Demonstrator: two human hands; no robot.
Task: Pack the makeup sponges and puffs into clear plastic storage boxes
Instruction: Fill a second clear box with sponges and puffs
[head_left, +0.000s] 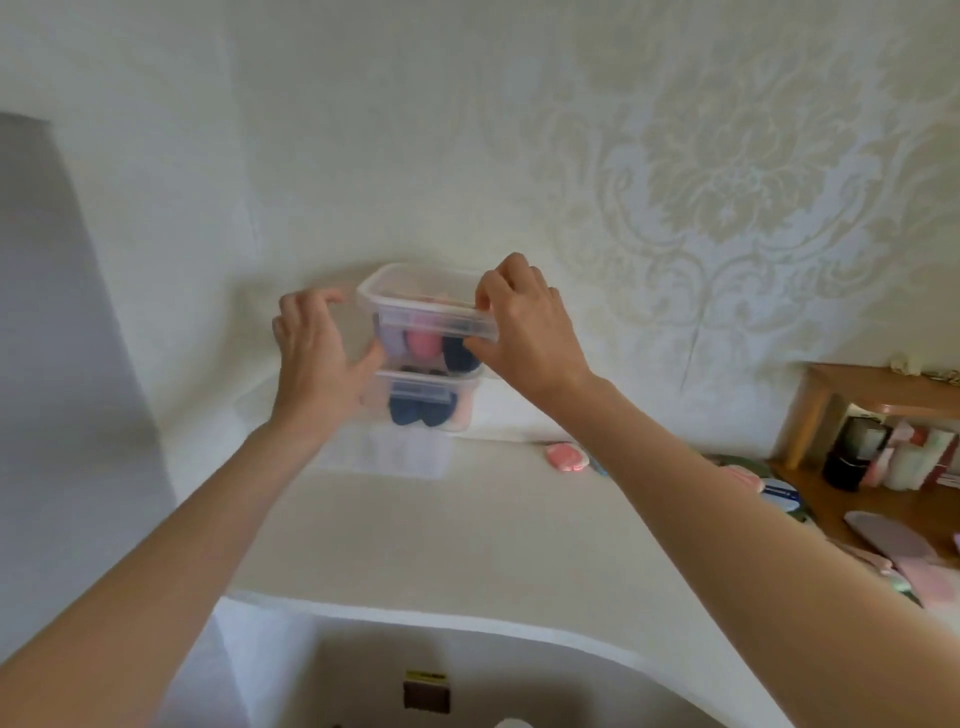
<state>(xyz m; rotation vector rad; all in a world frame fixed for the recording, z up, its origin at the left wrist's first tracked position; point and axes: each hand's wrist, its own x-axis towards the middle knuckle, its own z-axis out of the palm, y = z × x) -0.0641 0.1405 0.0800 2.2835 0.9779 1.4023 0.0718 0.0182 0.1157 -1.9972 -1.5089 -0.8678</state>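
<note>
With both arms stretched forward, the top box (428, 306) sits dead ahead between my hands, stacked on the lower box (426, 397) against the wall, long axis running left-right. My right hand (519, 325) pinches the lid's right corner; my left hand (317, 348) hangs loose just beside the left end, thumb about touching (blurry). Right is nearer. A pink puff (566, 456) lies unpacked on the counter (467, 540).

An upper storage box (415, 291) is sitting on a lower storage box (426, 397) at the tabletop's (467, 530) back, against the wall (363, 130), sponges lying inside both; a puff (566, 456) is lying to their right, a wooden shelf (878, 387) standing farther right
</note>
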